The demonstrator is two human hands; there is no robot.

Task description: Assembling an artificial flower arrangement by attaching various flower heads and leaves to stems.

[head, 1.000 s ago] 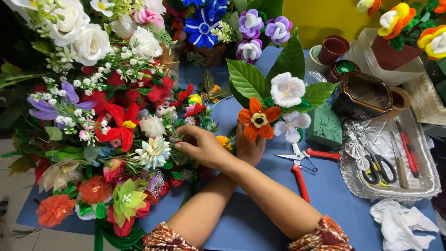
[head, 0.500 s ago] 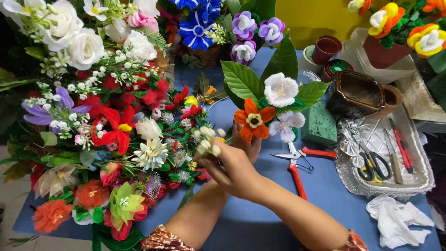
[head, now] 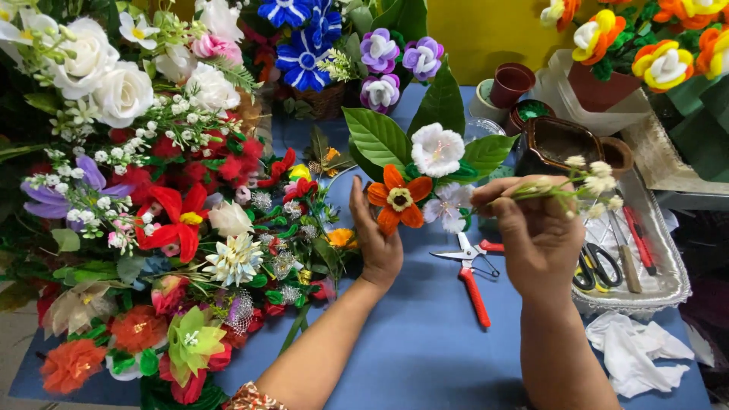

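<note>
Blue tabletop point(head: 425, 342) under both your arms, crowded with artificial flowers, yellow wall behind.

Near: white cloth point(head: 634, 349) lies just right of your right forearm. Red-handled cutters point(head: 471, 266) sit on the table between your two hands, untouched, same spot as half a second ago.

Your right hand point(head: 535, 235) is clenched around a sprig of small white buds point(head: 585, 181), stem pinched at the fingertips, buds pointing away to the right. Half a second ago that hand was at centre with the sprig close to the big flower pile; a second ago it was reaching into the pile. Now it has swung right and sits well apart from the pile, the buds hanging over the edge of the silver tray point(head: 668, 285). Black-handled scissors point(head: 592, 266) lie in the tray just right of the hand.

Your left hand point(head: 376, 239) grips the stem of the small arrangement from below. Just above its fingers: orange flower point(head: 399, 199), white flower point(head: 437, 149) and broad green leaves point(head: 377, 137). It has stayed put across all three frames.

Left of that hand: the flower pile, with a red bloom point(head: 178, 220) and white roses point(head: 106, 76) further out.

Far: brown pots point(head: 512, 83) beyond your right hand, blue flowers point(head: 304, 38) at the back.
</note>
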